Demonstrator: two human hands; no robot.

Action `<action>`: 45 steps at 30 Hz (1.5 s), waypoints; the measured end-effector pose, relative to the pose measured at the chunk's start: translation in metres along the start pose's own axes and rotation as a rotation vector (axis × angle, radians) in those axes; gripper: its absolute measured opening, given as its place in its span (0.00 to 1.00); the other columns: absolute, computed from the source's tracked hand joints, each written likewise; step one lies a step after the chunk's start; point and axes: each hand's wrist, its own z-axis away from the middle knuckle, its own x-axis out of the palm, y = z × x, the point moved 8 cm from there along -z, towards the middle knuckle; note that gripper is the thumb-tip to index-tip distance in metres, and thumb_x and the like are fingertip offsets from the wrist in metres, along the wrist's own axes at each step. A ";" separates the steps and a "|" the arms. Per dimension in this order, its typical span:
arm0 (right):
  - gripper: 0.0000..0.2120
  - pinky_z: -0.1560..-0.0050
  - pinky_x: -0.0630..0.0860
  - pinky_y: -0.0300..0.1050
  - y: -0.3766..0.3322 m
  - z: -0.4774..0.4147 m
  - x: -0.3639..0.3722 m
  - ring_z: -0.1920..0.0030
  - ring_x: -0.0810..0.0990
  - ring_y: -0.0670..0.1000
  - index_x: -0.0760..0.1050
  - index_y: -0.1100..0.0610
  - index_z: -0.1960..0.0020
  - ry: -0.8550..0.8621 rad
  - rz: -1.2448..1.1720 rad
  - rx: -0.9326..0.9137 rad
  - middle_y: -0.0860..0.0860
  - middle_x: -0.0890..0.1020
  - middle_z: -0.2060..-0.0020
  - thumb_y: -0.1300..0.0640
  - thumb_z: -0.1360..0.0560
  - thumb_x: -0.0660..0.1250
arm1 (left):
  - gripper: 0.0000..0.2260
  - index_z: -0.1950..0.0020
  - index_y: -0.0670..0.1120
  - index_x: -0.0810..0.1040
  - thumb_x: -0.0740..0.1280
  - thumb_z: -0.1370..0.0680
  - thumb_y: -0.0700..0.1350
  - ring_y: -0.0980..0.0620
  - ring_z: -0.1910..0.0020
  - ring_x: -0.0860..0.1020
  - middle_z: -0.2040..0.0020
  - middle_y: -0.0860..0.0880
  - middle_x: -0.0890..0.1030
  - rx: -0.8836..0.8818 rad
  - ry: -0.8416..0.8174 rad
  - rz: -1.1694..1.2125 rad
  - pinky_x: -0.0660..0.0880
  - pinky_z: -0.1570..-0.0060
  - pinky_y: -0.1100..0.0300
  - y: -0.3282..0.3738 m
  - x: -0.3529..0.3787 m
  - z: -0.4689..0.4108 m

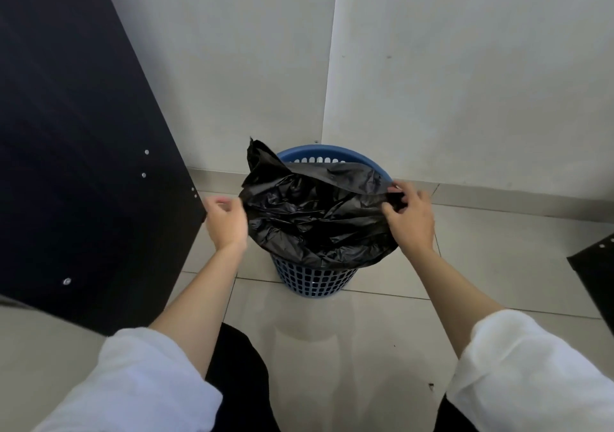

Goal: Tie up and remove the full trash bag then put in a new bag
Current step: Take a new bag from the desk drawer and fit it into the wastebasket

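my right hand (410,214) pinches the black trash bag (315,214) edge at the blue basket (314,280) rim on the floor, my left hand (226,219) closes on its opposite edge.

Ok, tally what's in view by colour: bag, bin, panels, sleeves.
Black: 3 (bag, left panel, right panel)
Blue: 1 (bin)
White: 2 (left sleeve, right sleeve)
Total: 6
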 end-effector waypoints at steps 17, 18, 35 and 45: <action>0.24 0.33 0.65 0.52 0.040 -0.013 0.006 0.32 0.64 0.59 0.65 0.62 0.31 0.091 -0.027 0.395 0.59 0.66 0.33 0.52 0.23 0.63 | 0.20 0.35 0.38 0.69 0.63 0.22 0.50 0.42 0.33 0.65 0.33 0.42 0.66 0.198 -0.078 -0.451 0.67 0.39 0.47 0.003 0.026 -0.018; 0.23 0.36 0.65 0.50 0.027 -0.012 -0.004 0.33 0.63 0.58 0.66 0.62 0.32 0.169 0.020 0.317 0.59 0.67 0.35 0.56 0.25 0.63 | 0.21 0.35 0.40 0.67 0.65 0.23 0.49 0.42 0.33 0.64 0.33 0.42 0.66 0.231 -0.018 -0.463 0.68 0.40 0.46 0.013 0.022 -0.014; 0.25 0.33 0.61 0.63 -0.055 -0.019 0.123 0.28 0.59 0.62 0.56 0.46 0.25 -0.470 0.426 -0.285 0.56 0.61 0.27 0.46 0.20 0.57 | 0.38 0.24 0.54 0.58 0.74 0.29 0.47 0.43 0.28 0.60 0.26 0.47 0.59 0.795 -0.548 -1.005 0.65 0.34 0.46 0.032 0.081 -0.046; 0.20 0.37 0.59 0.62 -0.042 -0.088 0.101 0.29 0.61 0.63 0.68 0.53 0.32 -0.011 0.455 -0.103 0.59 0.67 0.29 0.46 0.22 0.59 | 0.30 0.50 0.49 0.80 0.63 0.34 0.73 0.53 0.49 0.79 0.50 0.54 0.82 0.015 -0.745 -0.638 0.72 0.45 0.57 -0.005 0.074 -0.092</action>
